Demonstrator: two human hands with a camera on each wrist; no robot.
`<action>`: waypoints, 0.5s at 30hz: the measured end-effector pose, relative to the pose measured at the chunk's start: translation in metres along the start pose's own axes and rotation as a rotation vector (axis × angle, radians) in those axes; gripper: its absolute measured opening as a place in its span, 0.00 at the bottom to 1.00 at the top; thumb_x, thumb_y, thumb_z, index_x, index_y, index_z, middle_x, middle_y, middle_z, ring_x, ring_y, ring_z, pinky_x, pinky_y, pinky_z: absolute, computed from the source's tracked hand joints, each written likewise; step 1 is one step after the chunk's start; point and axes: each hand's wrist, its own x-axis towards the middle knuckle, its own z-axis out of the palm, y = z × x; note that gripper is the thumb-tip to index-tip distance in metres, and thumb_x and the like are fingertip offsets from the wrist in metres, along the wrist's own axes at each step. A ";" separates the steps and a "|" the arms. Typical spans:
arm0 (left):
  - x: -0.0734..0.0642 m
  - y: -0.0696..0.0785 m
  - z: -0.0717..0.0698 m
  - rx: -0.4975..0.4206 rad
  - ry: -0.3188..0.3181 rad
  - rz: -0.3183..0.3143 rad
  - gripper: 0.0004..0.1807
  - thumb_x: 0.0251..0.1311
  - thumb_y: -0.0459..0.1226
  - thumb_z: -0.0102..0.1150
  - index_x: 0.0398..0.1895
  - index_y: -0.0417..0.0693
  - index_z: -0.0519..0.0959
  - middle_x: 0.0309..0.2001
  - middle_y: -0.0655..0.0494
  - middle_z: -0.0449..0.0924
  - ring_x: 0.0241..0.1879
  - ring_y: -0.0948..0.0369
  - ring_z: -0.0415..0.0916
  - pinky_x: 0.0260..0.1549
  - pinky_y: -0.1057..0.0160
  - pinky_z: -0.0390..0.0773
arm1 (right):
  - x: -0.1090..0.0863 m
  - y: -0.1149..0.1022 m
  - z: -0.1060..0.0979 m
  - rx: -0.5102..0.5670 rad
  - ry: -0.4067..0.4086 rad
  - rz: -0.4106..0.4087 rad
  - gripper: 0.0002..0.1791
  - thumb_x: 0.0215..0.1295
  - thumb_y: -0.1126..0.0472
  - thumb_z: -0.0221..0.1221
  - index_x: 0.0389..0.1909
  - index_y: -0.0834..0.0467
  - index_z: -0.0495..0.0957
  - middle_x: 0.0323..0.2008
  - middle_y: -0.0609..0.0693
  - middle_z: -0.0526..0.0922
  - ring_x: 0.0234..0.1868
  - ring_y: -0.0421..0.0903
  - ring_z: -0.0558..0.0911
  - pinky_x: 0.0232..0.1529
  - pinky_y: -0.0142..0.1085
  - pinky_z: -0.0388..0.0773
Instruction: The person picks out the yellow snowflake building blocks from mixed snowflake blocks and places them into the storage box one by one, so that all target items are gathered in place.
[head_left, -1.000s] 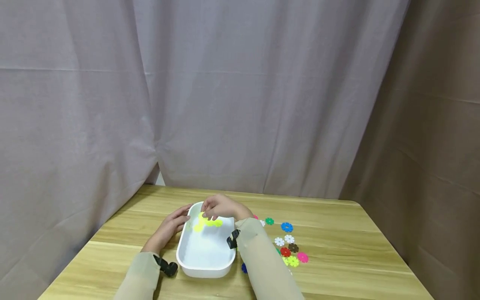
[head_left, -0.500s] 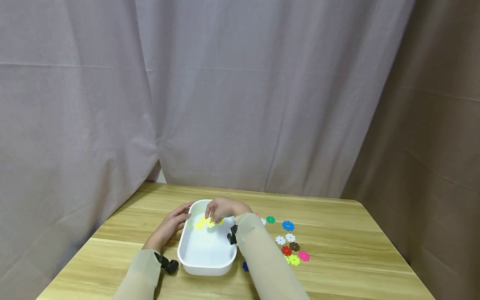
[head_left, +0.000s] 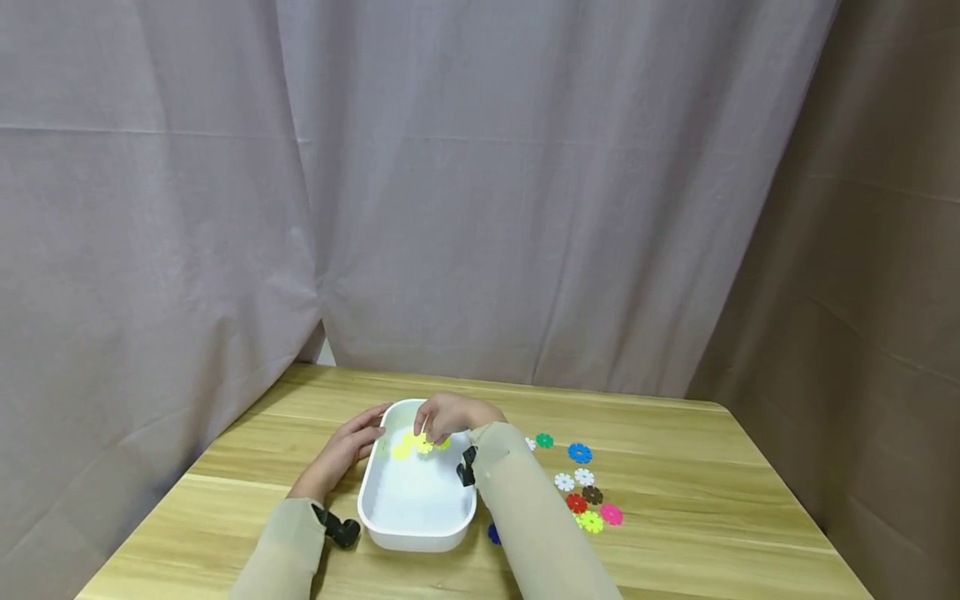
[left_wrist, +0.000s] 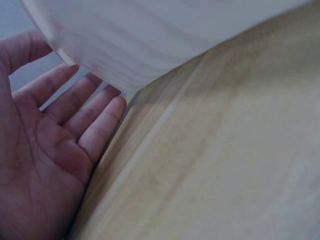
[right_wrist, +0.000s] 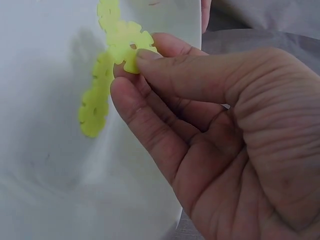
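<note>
In the right wrist view my right hand [right_wrist: 210, 120] pinches a yellow flower-shaped plastic disc [right_wrist: 125, 42] between thumb and fingers. More yellow discs [right_wrist: 93, 111] adjoin it; whether all are interlocked I cannot tell. They are over the white tray [head_left: 416, 508], towards its far end in the head view. My left hand [head_left: 343, 450] holds the tray's left side. In the left wrist view its fingertips touch the outer wall [left_wrist: 130, 40], while the thumb goes over the rim, its tip hidden.
Right of the tray, loose discs lie on the wooden table [head_left: 697, 492]: a blue one [head_left: 580, 452], a green one [head_left: 544, 440], a red one [head_left: 576, 503], a pink one [head_left: 612, 514] and several others. My right forearm hides part of that group. Grey curtains [head_left: 480, 208] hang behind.
The right hand has shifted slightly right and nearer within the tray, and the yellow disc in its fingers has turned more face-on. The left hand stays at the tray's side.
</note>
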 end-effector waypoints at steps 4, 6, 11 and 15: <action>-0.002 -0.001 0.000 0.000 -0.005 0.006 0.30 0.71 0.37 0.53 0.75 0.45 0.64 0.69 0.37 0.67 0.66 0.45 0.69 0.58 0.61 0.78 | 0.000 0.001 0.001 0.004 -0.008 -0.008 0.16 0.58 0.79 0.59 0.47 0.65 0.82 0.38 0.53 0.84 0.36 0.44 0.81 0.47 0.45 0.84; -0.003 -0.002 0.000 -0.002 -0.007 0.005 0.31 0.71 0.38 0.54 0.76 0.45 0.64 0.70 0.36 0.66 0.67 0.44 0.68 0.58 0.61 0.78 | 0.000 0.002 0.002 -0.008 -0.020 -0.010 0.16 0.60 0.77 0.60 0.48 0.65 0.82 0.42 0.54 0.85 0.39 0.43 0.81 0.46 0.41 0.84; -0.003 -0.002 0.001 -0.012 -0.003 -0.001 0.31 0.70 0.38 0.54 0.75 0.46 0.64 0.70 0.37 0.66 0.67 0.44 0.67 0.58 0.61 0.77 | -0.001 0.003 0.003 -0.068 -0.039 -0.005 0.15 0.63 0.71 0.63 0.51 0.63 0.81 0.49 0.53 0.84 0.43 0.42 0.80 0.45 0.36 0.81; -0.002 -0.001 0.001 -0.008 0.007 -0.006 0.30 0.70 0.37 0.54 0.75 0.46 0.65 0.69 0.38 0.67 0.66 0.46 0.69 0.57 0.62 0.78 | 0.000 0.002 0.003 -0.059 -0.036 -0.010 0.15 0.63 0.71 0.63 0.51 0.62 0.81 0.50 0.54 0.84 0.44 0.43 0.80 0.48 0.39 0.82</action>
